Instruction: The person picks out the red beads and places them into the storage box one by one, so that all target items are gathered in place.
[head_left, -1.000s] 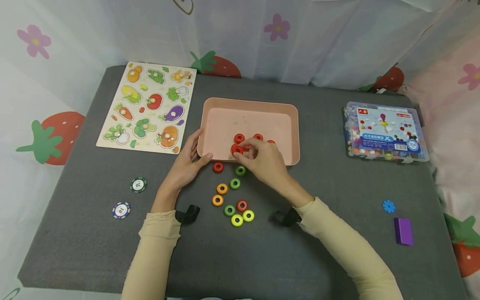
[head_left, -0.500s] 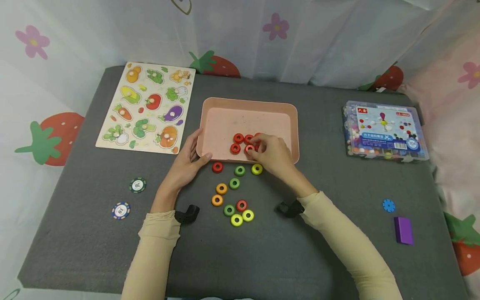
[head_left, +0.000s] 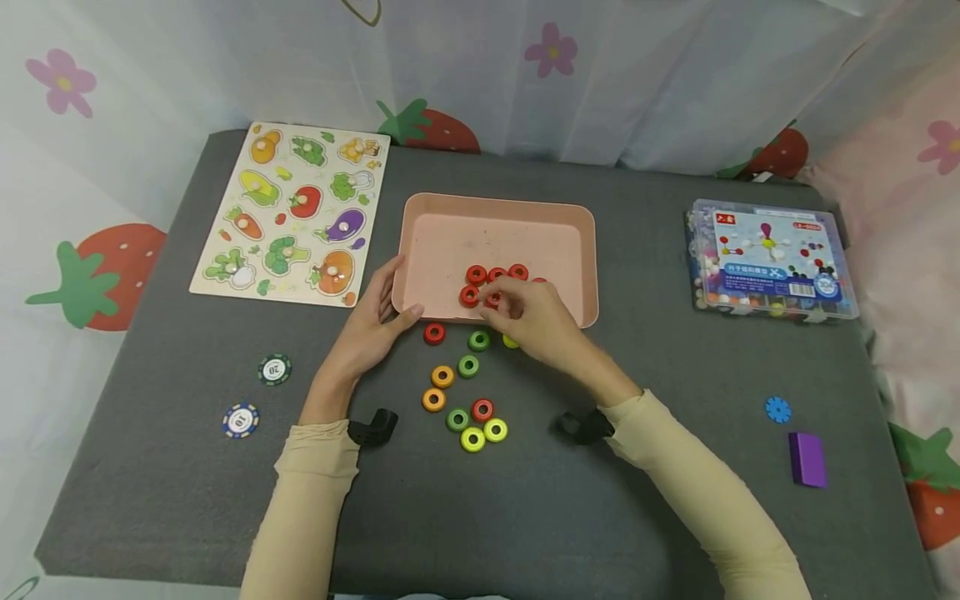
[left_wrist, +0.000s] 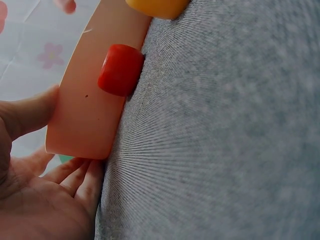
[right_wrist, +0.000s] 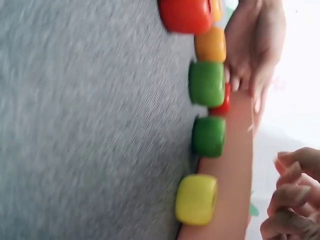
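My left hand (head_left: 365, 335) grips the front left corner of a shallow pink tray (head_left: 540, 212), thumb along the front rim and fingers round the side. In the left wrist view the thumb lies over the rim of the tray wall (left_wrist: 82, 120). My right hand (head_left: 543, 327) hovers over the front of the tray with loosely bent fingers. Several red ring-shaped beads (head_left: 476, 275) lie grouped inside, one showing between its index finger and thumb. From the right wrist view this hand (right_wrist: 295, 200) is above the rim, and no bead shows in its fingers.
Before the tray lie green beads (head_left: 468, 366), orange beads (head_left: 433, 400), yellow beads (head_left: 472, 439) and red beads (head_left: 482, 409). A vegetable puzzle board (head_left: 288, 212) and poker chips (head_left: 241, 420) are left; a molecule-model box (head_left: 772, 258), blue disc (head_left: 777, 409) and purple block (head_left: 807, 460) are right.
My right hand has moved from the left red beads to the right, then back slightly left, its fingers loosening from a red bead. The left hand keeps its grip on the tray.
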